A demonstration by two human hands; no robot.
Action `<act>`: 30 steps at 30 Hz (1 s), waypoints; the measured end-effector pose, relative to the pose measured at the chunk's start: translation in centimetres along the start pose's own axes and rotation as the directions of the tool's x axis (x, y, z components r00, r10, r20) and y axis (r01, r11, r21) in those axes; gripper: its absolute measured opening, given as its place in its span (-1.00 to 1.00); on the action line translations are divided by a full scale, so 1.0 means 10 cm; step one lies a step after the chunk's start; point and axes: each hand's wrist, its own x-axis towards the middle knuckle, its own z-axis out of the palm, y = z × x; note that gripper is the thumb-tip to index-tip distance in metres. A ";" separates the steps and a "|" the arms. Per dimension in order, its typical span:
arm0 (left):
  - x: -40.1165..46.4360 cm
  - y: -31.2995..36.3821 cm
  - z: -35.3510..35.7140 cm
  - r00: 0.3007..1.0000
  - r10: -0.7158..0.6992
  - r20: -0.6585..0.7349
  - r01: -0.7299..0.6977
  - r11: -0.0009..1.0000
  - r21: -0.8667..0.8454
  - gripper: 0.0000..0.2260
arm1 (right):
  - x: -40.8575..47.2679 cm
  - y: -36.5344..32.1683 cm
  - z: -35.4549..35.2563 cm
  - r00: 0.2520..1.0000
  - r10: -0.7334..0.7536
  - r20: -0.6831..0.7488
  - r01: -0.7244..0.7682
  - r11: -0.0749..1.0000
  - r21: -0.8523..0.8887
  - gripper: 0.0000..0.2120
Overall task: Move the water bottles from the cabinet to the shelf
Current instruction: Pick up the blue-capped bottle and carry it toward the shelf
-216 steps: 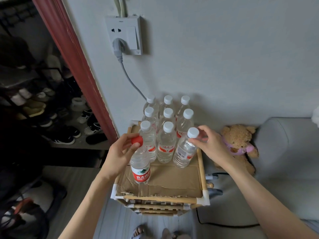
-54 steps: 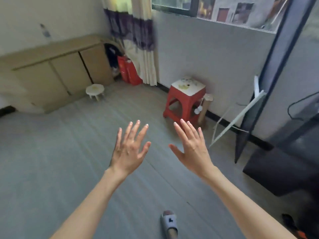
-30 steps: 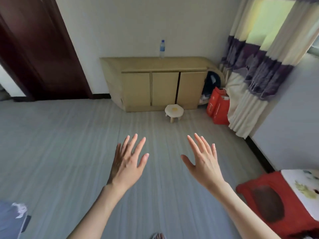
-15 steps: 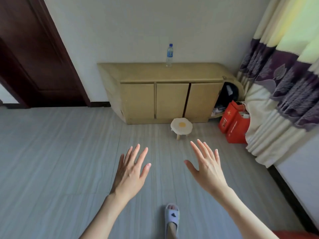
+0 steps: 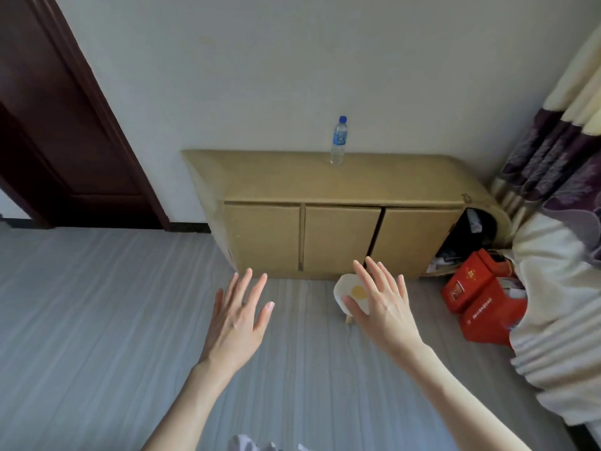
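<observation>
A clear water bottle [image 5: 338, 141] with a blue cap and blue label stands upright on top of the low tan cabinet [image 5: 341, 236], against the white wall. The cabinet's three doors are closed. My left hand [image 5: 239, 317] and my right hand [image 5: 383, 307] are held out in front of me over the floor, fingers spread and straight, holding nothing. Both hands are well short of the cabinet and the bottle. The shelf is out of view.
A small white stool [image 5: 349, 296] stands on the grey floor before the cabinet, partly behind my right hand. Red boxes [image 5: 478, 304] and a curtain [image 5: 559, 255] fill the right side. A dark door [image 5: 61, 131] is at the left.
The view has turned from the shelf across the room to the cabinet, which has come closer. Both hands let go of bottles earlier and stay open and empty.
</observation>
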 end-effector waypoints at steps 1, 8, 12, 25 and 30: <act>0.21 -0.06 0.07 1.000 0.007 0.013 -0.007 1.000 0.004 -0.38 | 0.19 0.05 0.06 1.000 0.007 0.018 -0.007 1.000 0.000 -0.29; 1.97 -0.45 0.38 0.996 0.070 0.059 -0.070 0.998 -0.006 -0.43 | 1.73 0.33 0.46 0.997 0.074 -0.002 -0.074 0.997 0.012 -0.37; 3.00 -0.66 0.40 0.992 0.102 0.073 -0.102 0.995 -0.011 -0.36 | 2.73 0.36 0.59 0.995 0.098 0.005 -0.098 0.995 0.000 -0.33; 5.30 -0.99 1.03 0.968 0.079 0.239 -0.095 0.994 0.055 -0.44 | 4.88 1.03 1.17 0.975 0.206 0.089 -0.206 0.979 -0.015 -0.34; 6.09 -1.04 1.45 0.963 0.005 0.269 -0.023 0.998 0.063 -0.39 | 5.78 1.52 1.45 0.955 0.244 0.171 -0.255 0.966 0.043 -0.37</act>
